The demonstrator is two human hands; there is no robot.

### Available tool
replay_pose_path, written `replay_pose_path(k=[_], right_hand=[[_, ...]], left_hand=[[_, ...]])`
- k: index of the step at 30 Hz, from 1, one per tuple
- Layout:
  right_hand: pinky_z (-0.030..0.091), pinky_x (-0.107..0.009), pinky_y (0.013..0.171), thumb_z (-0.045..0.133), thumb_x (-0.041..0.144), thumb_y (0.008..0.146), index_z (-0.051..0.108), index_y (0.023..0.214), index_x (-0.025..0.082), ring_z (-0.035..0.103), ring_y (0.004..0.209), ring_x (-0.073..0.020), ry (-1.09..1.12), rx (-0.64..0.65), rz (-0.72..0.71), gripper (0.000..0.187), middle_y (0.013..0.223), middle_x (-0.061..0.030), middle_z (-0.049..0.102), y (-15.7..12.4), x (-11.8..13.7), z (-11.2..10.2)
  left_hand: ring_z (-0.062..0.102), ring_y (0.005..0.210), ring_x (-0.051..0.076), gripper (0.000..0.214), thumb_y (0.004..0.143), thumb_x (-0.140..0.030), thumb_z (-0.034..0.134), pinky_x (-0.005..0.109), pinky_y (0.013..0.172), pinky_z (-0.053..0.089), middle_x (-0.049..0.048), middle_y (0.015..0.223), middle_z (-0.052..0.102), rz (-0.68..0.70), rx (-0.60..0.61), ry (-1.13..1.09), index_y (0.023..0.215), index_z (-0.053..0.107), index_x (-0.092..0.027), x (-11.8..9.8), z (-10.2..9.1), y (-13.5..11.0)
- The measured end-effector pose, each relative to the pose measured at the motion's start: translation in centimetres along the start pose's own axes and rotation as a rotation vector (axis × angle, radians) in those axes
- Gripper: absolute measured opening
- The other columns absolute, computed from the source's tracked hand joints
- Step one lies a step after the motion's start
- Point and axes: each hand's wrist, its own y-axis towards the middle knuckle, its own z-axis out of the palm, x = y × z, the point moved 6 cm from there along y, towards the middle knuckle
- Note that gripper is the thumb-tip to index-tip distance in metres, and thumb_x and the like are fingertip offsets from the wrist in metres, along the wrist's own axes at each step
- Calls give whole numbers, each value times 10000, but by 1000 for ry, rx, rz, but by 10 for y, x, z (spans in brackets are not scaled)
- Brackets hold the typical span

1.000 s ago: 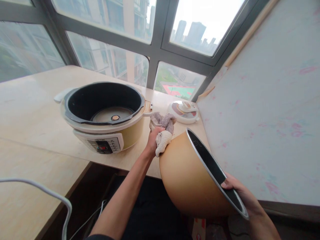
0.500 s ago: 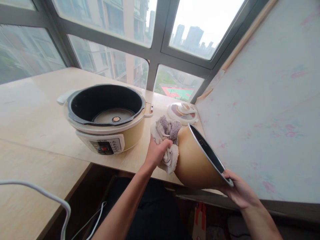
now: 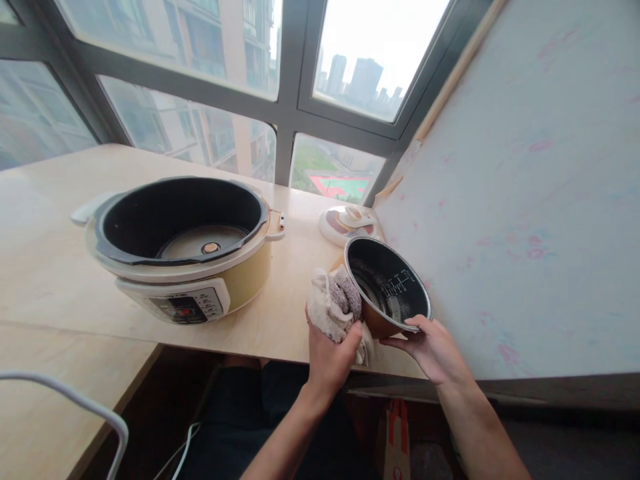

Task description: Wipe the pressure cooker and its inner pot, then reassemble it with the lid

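Inner pot [image 3: 387,283]: right of centre, above the near edge of the pale tabletop [image 3: 287,313]. Tilted, mouth turned upward and to the right; dark interior with pale graduation marks, bright metal rim, golden-brown outer wall showing at its lower left. Whether its base touches the tabletop: cannot tell.

Right hand [image 3: 435,350]: gripping the pot at the near right of its rim, thumb over the edge, fingers underneath on the outside.

Left hand [image 3: 330,357]: closed around a bunched cloth [image 3: 333,303], off-white and grey-purple, thumb lying along its near side. Cloth is pressed against the left side of the pot's outer wall.

Lid [image 3: 345,223]: white with a reddish-brown panel, handle on top; lies on the tabletop just beyond the pot, near the wall [image 3: 525,220], which is pale with faint pink flowers.

Cooker body [image 3: 245,280]: upright on the tabletop, well left of the pot. Open at the top, black inside, small round copper-coloured piece at the middle of its floor. Control panel [image 3: 187,308] faces the near side; one handle on the left, one on the right.

Far side: grey window frame [image 3: 286,113], buildings and a red-and-green court outside.

Near left: white cable [image 3: 85,400] curving over the table's edge. Below, near right: paper bag [image 3: 397,440] with red markings, partly in shadow.
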Motion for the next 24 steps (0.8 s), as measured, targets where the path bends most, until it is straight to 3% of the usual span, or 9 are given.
replay_pose_path(k=[5,8,11,18,24], right_hand=[[637,-444,636,832,185,493,581,744,196,586,625,-170,35,-36,-71,355,628,31,620,-1,-9,14],[619,-381,595,834,202,488,604,814,196,610,678,-179,60,-63,-106,399,715,16,668,-4,-14,22],[597,-333,573,819,201,493,611,871,201,626,713,-179,78,-82,-124,431,818,2,700,-6,-18,30],[558,-290,545,776,205,501,609,936,205,625,684,-175,109,-130,-152,466,778,15,689,-13,-24,47],[554,-281,571,769,200,523,641,940,190,652,707,-180,190,-198,-194,436,796,7,707,-19,-40,60]], left_hand=[[521,1382,354,591,779,-414,707,520,1206,344,172,1416,604,7,-49,22,1306,579,-180,15,0,-6],[515,1391,345,488,789,-386,712,503,1214,335,156,1407,618,5,-86,35,1231,632,-195,21,-5,-1],[507,1402,342,516,770,-378,735,489,1218,332,159,1428,603,2,-143,22,1240,629,-193,25,-10,3],[496,1410,329,524,790,-338,745,495,1227,310,146,1414,619,30,-175,-8,1279,624,-195,28,-13,7],[575,1339,314,449,820,-351,719,473,1187,389,133,1354,666,23,-204,-35,1237,651,-200,27,-9,1]])
